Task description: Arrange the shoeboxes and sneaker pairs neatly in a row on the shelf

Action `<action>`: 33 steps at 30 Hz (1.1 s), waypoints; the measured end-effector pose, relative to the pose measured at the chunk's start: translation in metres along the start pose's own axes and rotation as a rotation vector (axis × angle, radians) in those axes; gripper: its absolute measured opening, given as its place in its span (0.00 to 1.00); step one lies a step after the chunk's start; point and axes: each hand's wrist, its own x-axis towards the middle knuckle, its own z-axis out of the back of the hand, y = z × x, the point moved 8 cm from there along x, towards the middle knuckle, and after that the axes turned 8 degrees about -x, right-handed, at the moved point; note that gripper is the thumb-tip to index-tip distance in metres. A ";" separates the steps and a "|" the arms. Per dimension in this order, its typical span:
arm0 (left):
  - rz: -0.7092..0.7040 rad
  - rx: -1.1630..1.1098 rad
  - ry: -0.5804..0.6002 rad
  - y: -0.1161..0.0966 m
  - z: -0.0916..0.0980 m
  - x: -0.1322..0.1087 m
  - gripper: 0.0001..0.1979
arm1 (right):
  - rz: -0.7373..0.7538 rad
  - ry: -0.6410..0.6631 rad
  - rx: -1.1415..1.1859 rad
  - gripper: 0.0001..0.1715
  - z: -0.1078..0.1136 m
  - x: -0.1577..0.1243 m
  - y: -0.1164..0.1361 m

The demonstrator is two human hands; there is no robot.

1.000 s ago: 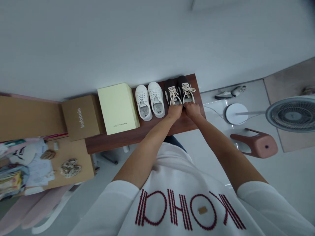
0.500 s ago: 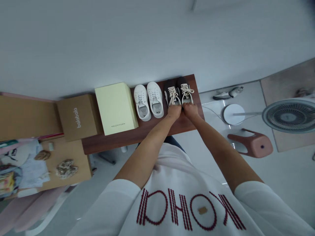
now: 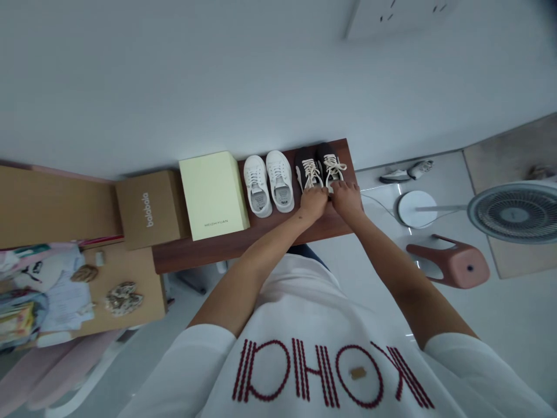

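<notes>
As the head view shows, the left hand (image 3: 314, 202) and the right hand (image 3: 347, 199) touch the heels of the dark shoes (image 3: 306, 159), which stand side by side at the right end of the bench (image 3: 200, 251). The fingers look curled, but whether they grip cannot be told. White shoes (image 3: 279, 174) stand just left, then a yellow box (image 3: 213, 194).

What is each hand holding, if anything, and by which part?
The left hand is at the heel of the left dark, cream-laced shoe, the right hand at the heel of the matching right shoe. Whether either grips cannot be told.
</notes>
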 end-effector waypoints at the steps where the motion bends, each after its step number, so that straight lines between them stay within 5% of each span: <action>1: -0.013 -0.004 0.005 -0.002 0.001 -0.006 0.15 | -0.004 -0.012 0.012 0.17 0.003 -0.006 0.000; 7: 0.016 -0.067 0.089 0.010 -0.016 -0.056 0.16 | -0.071 0.048 0.107 0.19 -0.016 -0.049 0.007; 15: 0.445 -0.229 0.390 0.097 -0.067 -0.154 0.13 | -0.079 0.495 0.349 0.21 -0.104 -0.127 0.037; 19: 0.507 -0.322 0.475 0.118 -0.078 -0.176 0.12 | -0.031 0.679 0.394 0.22 -0.129 -0.151 0.036; 22: 0.463 -0.452 0.321 0.104 -0.074 -0.151 0.17 | -0.134 0.549 0.366 0.22 -0.113 -0.132 0.017; 27: 0.293 -0.500 -0.081 0.049 -0.046 -0.057 0.25 | -0.261 0.142 0.339 0.24 -0.048 -0.053 0.001; 33: 0.382 -0.306 -0.053 0.030 -0.035 0.004 0.17 | -0.299 0.243 0.273 0.21 -0.040 0.008 0.008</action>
